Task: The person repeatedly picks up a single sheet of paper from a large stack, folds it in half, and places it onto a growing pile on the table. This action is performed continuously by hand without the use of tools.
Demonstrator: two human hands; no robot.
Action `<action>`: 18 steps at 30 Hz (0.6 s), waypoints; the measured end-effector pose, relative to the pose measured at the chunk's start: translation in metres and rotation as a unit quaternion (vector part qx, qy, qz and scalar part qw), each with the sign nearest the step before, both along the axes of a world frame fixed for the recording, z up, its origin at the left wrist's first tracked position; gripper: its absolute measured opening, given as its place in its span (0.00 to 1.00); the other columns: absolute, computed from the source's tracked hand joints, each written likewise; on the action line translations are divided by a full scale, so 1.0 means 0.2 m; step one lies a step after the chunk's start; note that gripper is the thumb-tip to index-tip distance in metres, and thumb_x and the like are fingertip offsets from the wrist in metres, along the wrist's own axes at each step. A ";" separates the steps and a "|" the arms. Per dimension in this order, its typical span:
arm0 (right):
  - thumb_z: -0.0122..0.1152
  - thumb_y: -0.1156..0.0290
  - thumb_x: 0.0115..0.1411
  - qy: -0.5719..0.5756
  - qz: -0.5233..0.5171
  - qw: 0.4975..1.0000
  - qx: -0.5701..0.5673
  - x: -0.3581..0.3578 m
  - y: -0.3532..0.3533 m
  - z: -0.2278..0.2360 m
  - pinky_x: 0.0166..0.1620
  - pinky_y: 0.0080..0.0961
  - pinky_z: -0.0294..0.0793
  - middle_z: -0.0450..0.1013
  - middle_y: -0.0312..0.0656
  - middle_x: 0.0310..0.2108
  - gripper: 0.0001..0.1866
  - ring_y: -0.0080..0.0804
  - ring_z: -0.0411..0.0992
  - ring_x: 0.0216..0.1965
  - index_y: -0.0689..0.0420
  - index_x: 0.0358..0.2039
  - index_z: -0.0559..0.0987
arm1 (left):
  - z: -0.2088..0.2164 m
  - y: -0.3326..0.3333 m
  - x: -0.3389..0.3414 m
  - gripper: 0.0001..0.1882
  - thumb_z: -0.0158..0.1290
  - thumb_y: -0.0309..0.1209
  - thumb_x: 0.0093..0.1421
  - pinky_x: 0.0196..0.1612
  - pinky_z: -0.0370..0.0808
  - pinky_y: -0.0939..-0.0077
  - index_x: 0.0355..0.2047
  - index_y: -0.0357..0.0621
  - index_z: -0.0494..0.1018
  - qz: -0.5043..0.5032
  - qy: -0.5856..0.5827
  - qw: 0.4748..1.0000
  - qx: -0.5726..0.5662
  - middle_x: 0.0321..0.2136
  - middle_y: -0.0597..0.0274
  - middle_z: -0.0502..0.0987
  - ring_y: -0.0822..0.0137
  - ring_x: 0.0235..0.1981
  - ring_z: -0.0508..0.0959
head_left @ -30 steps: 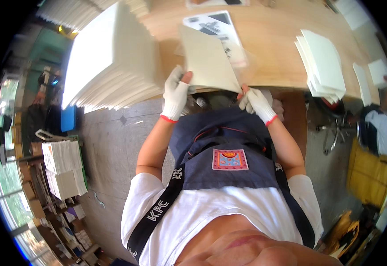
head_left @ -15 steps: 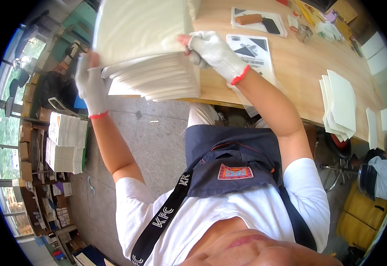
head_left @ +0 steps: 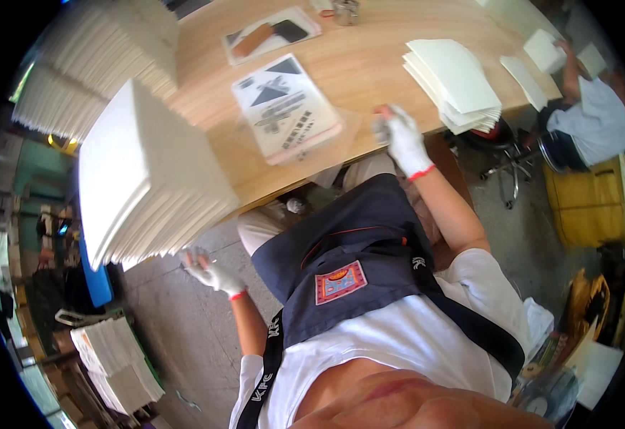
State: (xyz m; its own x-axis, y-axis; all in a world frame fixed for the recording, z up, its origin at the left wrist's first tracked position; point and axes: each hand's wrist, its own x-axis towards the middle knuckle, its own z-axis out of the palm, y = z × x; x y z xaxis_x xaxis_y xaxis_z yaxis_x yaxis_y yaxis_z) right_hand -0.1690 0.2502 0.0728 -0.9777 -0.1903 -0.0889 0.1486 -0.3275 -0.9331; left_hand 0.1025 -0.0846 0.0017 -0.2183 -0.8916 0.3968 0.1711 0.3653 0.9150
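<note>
Stack (head_left: 151, 186) at surface's (head_left: 369, 71) front edge: we've let go, sheet likely added; left hand (head_left: 211, 272) spread, right hand (head_left: 401, 134) half-curled, empty.

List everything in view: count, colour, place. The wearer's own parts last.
Table: 1, light wood, across top
Tall sheet stack: 1, white, table's near left
Stacks behind: at least 2, off-white, far left
Printed packets: 2, white and black, mid-table
Block: 1, brown, on farther packet
Slab: 1, black, beside block
Cup: 1, greyish, table's far side
Sheet pile: 1, white, table's right
Co-worker: 1, light top, right
Bag: 1, yellow, right floor
Paper bundles: 2, white, lower left
Background clutter: uncounted, mixed colours, both sides
Apron: 1, dark blue, worn
Left hand: 1, white glove, by tall stack
Right hand: 1, white glove, at table's near edge
</note>
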 end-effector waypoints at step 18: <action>0.58 0.62 0.56 -0.190 -0.134 0.972 -0.048 -0.35 1.11 -0.12 0.11 0.10 0.54 0.68 0.29 0.18 0.07 0.15 0.60 0.11 0.49 0.28 0.72 | 0.06 0.37 -1.23 0.21 0.50 0.37 0.49 0.53 0.56 0.51 0.46 0.55 0.70 -0.322 -0.364 0.668 -0.563 0.48 0.56 0.65 0.54 0.51 0.61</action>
State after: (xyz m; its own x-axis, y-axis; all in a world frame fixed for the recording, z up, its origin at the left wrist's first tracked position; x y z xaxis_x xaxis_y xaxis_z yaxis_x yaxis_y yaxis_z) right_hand -0.2381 0.4725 0.0483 -0.8936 0.0408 -0.4470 0.3737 -0.4841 -0.7912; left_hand -0.1434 -0.0101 0.0134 -0.9136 0.2547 0.3169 0.2837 0.9577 0.0483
